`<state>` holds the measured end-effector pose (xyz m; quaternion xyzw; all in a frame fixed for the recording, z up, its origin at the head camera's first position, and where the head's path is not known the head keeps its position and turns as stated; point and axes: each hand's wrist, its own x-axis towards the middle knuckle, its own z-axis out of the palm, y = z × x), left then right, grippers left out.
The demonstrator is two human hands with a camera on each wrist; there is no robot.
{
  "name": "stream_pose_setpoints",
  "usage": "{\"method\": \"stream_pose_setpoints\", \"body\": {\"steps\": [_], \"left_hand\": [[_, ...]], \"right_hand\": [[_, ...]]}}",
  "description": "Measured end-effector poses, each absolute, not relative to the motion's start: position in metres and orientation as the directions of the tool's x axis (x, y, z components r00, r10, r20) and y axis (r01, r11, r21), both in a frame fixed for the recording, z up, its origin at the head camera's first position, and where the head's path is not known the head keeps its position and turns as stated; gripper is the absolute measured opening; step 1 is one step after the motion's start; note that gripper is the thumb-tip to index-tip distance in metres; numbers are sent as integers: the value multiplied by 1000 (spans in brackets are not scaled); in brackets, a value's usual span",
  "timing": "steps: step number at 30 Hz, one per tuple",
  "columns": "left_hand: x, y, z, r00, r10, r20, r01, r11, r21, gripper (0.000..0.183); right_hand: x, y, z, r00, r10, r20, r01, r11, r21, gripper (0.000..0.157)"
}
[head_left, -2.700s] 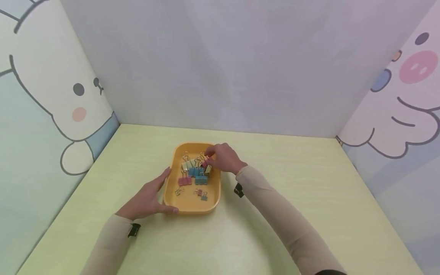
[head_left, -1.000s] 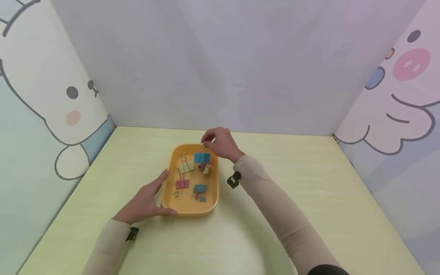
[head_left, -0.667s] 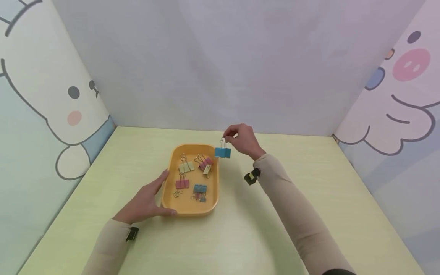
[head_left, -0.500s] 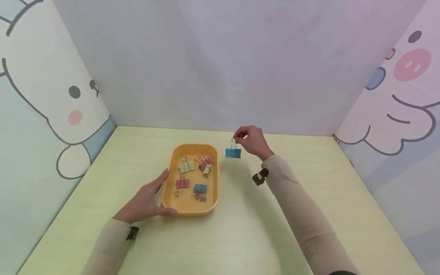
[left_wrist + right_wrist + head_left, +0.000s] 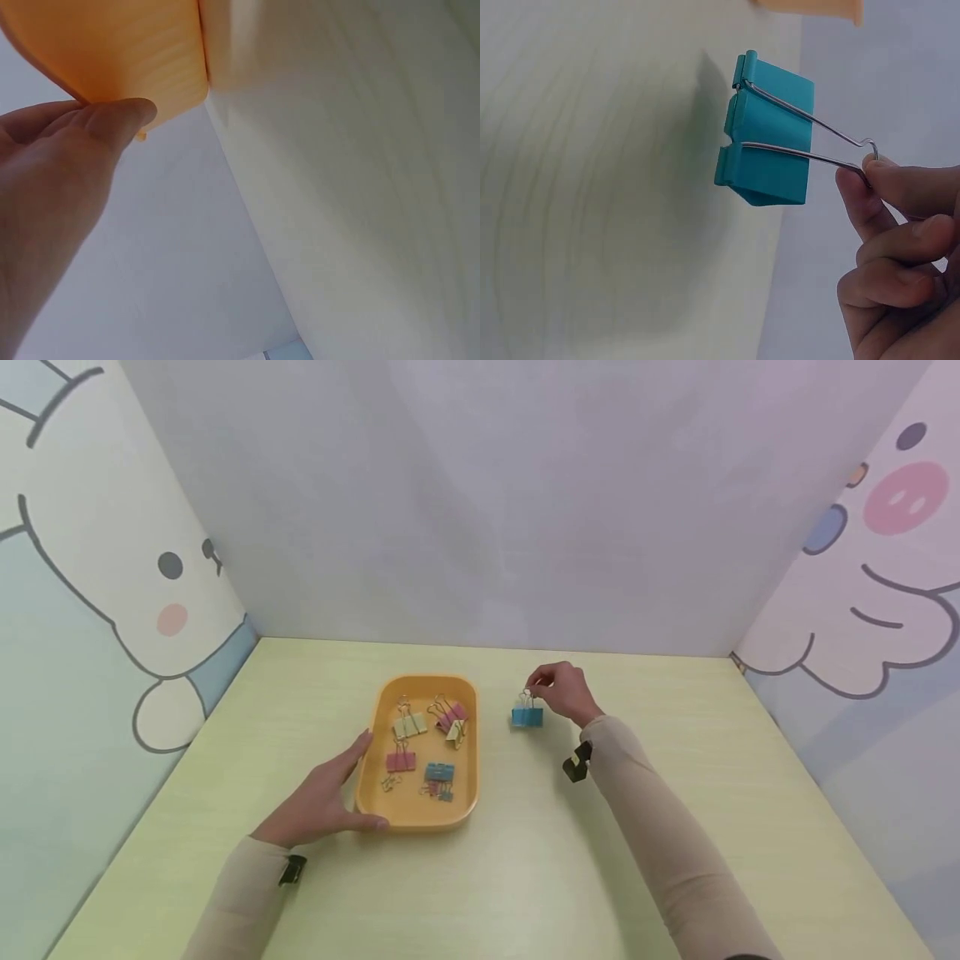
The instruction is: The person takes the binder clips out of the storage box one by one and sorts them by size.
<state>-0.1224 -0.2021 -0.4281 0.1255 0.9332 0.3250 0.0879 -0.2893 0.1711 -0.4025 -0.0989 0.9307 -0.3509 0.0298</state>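
Observation:
A teal-blue binder clip [image 5: 776, 135] hangs from its wire handles, which my right hand [image 5: 566, 692] pinches between thumb and fingertip. In the right wrist view the clip seems slightly above the table, its shadow beside it. To its left stands a yellow-orange tray [image 5: 408, 814] with rounded corners. My left hand [image 5: 322, 797] rests against the tray's near left corner, fingers along the left side and thumb at the front rim. Inside lie a pale yellow clip [image 5: 409, 725], a pink clip [image 5: 401, 762], a blue clip [image 5: 439, 772] and several smaller clips.
A pale yellow-green table [image 5: 675, 793] carries the tray. Behind it rises a grey-lilac wall [image 5: 495, 527]. Side panels with cartoon animals close in the left and right. Near the tray's right side, a pink clip [image 5: 452, 716] and a cream clip [image 5: 455, 732] lie together.
My right hand has lifted the large blue clip from the tray, carried it right past the rim, then lowered it toward the table. The left hand has stayed at the tray.

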Motion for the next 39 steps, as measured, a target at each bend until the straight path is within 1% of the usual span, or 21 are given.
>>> {"method": "stream_pose_setpoints", "body": {"steps": [12, 19, 24, 32, 39], "left_hand": [[-122, -201, -428, -955, 285, -84, 172, 762, 624, 131], [-121, -202, -427, -953, 292, -83, 177, 757, 628, 130], [-122, -202, -426, -952, 295, -84, 177, 754, 632, 128], [-123, -203, -428, -953, 287, -101, 162, 760, 630, 129], [-124, -203, -428, -950, 298, -92, 175, 752, 636, 129]], "right_hand": [[-292, 170, -415, -979, -199, -40, -118, 717, -687, 12], [-291, 171, -417, -978, -194, -77, -87, 718, -691, 15], [-291, 172, -415, -977, -184, -110, -53, 707, -705, 21], [-296, 170, -411, -972, -212, -103, -80, 709, -700, 29], [-300, 159, -395, -968, -250, -39, -156, 711, -686, 26]]}}
